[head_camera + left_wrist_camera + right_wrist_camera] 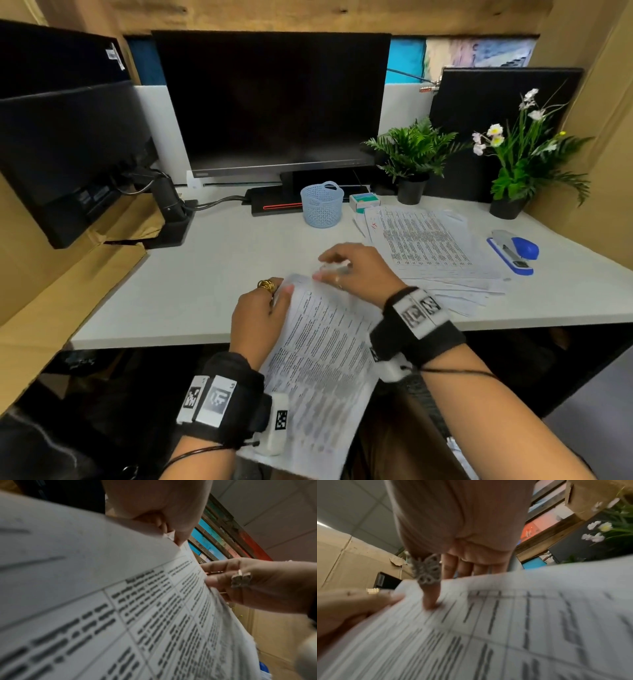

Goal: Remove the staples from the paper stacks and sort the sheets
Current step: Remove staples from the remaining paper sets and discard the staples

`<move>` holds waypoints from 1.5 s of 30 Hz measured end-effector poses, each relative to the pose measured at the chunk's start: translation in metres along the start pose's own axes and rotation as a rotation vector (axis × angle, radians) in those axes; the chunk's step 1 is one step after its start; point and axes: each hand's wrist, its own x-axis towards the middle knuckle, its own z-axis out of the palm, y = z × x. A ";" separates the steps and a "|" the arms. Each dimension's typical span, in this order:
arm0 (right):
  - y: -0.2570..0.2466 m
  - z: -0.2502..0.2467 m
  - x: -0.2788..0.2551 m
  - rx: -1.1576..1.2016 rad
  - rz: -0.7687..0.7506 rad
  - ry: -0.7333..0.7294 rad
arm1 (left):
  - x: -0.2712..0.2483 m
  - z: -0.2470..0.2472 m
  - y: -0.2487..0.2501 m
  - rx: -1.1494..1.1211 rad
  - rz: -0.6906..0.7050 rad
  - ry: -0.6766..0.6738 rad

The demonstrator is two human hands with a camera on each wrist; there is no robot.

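Pinching the far-left corner of the printed stack (318, 349), the left hand (260, 315) braces it over the desk's (205, 274) near edge, probably so the right hand (356, 270), fingers curled on that top edge, can work there; loose sheets (428, 240) lie far right.

White desk (212, 260), cardboard walls (609, 85), dark monitor (274, 99), 2 plants.

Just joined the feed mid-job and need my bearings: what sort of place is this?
It looks like an office desk in a partitioned cubicle: a dark monitor at the back, a blue stapler and printed papers on the white desk, and potted plants beside them.
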 end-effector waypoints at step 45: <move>0.110 -0.087 -0.145 0.028 -0.162 0.350 | -0.026 0.111 0.100 -0.332 0.589 -0.285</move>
